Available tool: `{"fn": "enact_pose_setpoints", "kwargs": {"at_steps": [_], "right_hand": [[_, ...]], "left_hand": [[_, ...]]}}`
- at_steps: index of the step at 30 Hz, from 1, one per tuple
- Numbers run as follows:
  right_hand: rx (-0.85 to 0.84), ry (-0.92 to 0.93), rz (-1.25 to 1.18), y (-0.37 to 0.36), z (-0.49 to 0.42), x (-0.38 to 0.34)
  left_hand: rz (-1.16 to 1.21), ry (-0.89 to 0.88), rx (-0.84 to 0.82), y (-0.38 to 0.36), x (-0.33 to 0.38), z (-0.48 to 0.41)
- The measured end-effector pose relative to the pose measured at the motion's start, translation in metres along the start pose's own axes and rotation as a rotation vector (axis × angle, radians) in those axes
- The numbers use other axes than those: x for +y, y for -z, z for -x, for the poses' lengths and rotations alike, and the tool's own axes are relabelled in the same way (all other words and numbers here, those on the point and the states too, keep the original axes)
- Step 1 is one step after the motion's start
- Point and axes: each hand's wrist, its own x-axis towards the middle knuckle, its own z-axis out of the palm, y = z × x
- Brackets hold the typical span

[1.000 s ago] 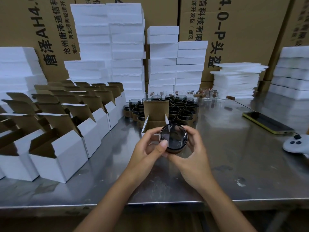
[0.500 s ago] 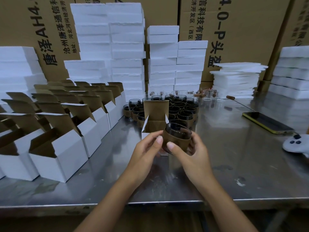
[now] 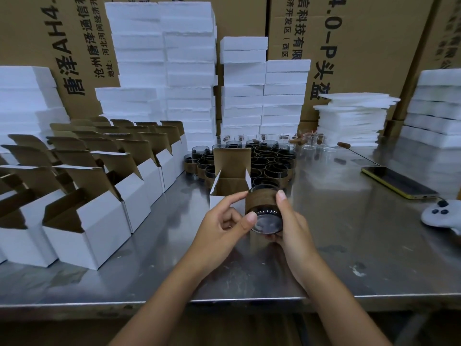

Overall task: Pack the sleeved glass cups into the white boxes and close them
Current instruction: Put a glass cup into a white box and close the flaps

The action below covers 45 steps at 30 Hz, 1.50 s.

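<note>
Both forearms reach in from the front edge of the steel tabletop (image 3: pixel 349 245) and meet over its middle, where the two hands hold one sleeved glass cup (image 3: pixel 264 211) in the air. The cup is tipped on its side: its dark round base faces the camera and its mouth points away, toward the open white box (image 3: pixel 216 199) standing just behind it with its brown-lined lid flap upright.

The left hand (image 3: pixel 222 224) is at the cup's left side, palm turned inward. Its forefinger stretches along the top of the brown sleeve and its thumb presses on the rim of the base, so the two pinch the cup. The other left fingers are curled into the palm. The right hand (image 3: pixel 293 228) cradles the cup from the right and below, with the thumb laid up the sleeve's right side and the fingers wrapped beneath it, mostly hidden.

Toward the back edge, behind the box, stands a cluster of sleeved cups (image 3: pixel 273 164). Rows of open boxes (image 3: pixel 99 221) fill the left side of the tabletop. Near the right edge lie a phone (image 3: pixel 399 182) and a grey controller (image 3: pixel 440 217). White foam blocks (image 3: pixel 189 71) are stacked along the back.
</note>
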Motion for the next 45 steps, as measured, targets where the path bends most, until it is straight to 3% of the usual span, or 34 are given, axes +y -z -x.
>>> {"fn": "enact_pose_setpoints", "kwargs": {"at_steps": [7, 21, 28, 33, 38, 45], "right_hand": [[-0.004, 0.010, -0.010, -0.001, 0.002, -0.001], [-0.036, 0.198, 0.031, -0.001, 0.008, 0.000], [-0.019, 0.275, 0.062, -0.001, 0.011, 0.001], [-0.001, 0.278, 0.053, -0.001, 0.011, 0.001], [0.053, 0.302, 0.043, 0.001, 0.012, 0.002], [0.102, 0.376, 0.013, -0.006, 0.005, -0.007]], "left_hand": [[0.010, -0.004, 0.003, 0.000, -0.002, 0.000], [-0.009, -0.041, 0.033, 0.001, 0.001, 0.002], [-0.204, -0.094, 0.456, 0.002, -0.005, -0.002], [-0.360, -0.071, 0.563, 0.003, -0.012, -0.004], [-0.409, 0.045, 0.474, 0.004, -0.014, -0.005], [-0.400, -0.064, 0.419, 0.003, -0.006, -0.002]]}}
